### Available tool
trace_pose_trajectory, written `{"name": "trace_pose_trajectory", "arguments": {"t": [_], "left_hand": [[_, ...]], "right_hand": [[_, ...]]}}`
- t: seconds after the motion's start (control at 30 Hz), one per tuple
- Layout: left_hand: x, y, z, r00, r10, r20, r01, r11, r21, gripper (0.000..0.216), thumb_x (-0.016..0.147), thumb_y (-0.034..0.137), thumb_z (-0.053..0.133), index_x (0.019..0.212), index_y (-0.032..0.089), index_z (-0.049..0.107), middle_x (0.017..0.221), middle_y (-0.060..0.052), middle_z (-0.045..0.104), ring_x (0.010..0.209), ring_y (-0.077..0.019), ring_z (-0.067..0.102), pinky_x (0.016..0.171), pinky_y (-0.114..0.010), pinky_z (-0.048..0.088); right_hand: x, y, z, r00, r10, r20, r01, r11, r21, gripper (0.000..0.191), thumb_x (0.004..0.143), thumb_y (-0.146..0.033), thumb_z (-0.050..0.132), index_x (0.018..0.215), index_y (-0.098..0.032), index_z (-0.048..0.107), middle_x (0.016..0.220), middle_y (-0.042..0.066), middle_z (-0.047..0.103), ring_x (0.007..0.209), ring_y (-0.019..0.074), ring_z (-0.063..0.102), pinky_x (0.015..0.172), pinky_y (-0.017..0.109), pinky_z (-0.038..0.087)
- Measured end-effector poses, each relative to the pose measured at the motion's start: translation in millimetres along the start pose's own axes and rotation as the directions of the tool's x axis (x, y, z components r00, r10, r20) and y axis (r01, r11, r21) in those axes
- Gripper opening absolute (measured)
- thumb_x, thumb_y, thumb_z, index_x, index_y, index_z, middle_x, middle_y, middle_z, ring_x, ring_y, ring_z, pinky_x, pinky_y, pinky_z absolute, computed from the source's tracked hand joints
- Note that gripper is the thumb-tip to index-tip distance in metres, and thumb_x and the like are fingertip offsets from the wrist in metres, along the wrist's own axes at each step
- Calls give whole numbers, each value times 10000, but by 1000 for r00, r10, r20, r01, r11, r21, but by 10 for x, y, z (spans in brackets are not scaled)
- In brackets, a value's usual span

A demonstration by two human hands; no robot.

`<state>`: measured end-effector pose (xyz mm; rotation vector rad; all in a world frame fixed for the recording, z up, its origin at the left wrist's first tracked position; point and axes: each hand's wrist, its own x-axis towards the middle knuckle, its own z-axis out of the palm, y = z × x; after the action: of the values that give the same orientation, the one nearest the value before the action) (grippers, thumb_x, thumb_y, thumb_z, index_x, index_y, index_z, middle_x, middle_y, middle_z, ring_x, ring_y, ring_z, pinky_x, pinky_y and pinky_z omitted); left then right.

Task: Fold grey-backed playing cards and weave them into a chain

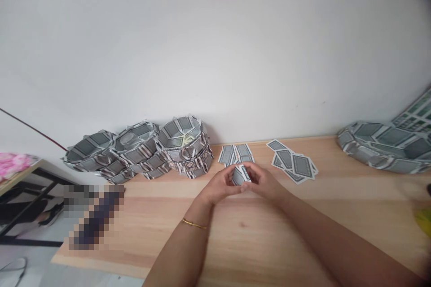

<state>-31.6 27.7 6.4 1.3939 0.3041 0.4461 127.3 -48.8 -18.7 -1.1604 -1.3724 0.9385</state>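
My left hand [220, 184] and my right hand [264, 181] meet over the middle of the wooden table [235, 233]. Between their closed fingers they pinch a playing card [239, 175] with a grey patterned back; it looks bent or folded. A thin gold bangle sits on my left wrist. Just beyond the hands lie a few face-down cards [235, 152]. To the right of my right hand a fan of loose cards [292, 163] is spread on the table.
Three round bowls made of folded cards [144, 150] are stacked against the white wall at the table's left end. A larger card-built tray [384, 145] sits at the far right. A blurred dark object [96, 217] lies at the left edge. Another table with pink cloth [15, 163] stands left.
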Motion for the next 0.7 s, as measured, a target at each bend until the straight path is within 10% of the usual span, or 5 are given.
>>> {"name": "trace_pose_trajectory", "arguments": {"t": [0.47, 0.7], "left_hand": [[17, -28, -24, 999, 16, -42, -15, 1000, 20, 644, 614, 252, 769, 1193, 154, 505, 1108, -96, 565, 1037, -217, 526, 935, -346, 398], [52, -101, -115, 957, 84, -278, -57, 993, 104, 634, 638, 276, 739, 1210, 165, 489, 1148, -105, 546, 1094, -231, 502, 966, -366, 380]], "right_hand": [[6, 61, -12, 1000, -20, -4, 20, 999, -31, 553, 711, -432, 680, 1184, -222, 484, 785, 6, 610, 730, 171, 580, 694, 301, 469], [-14, 9, -7, 1000, -22, -10, 21, 995, -99, 542, 696, -433, 693, 1155, -218, 500, 800, 8, 612, 723, 163, 566, 657, 281, 462]]}}
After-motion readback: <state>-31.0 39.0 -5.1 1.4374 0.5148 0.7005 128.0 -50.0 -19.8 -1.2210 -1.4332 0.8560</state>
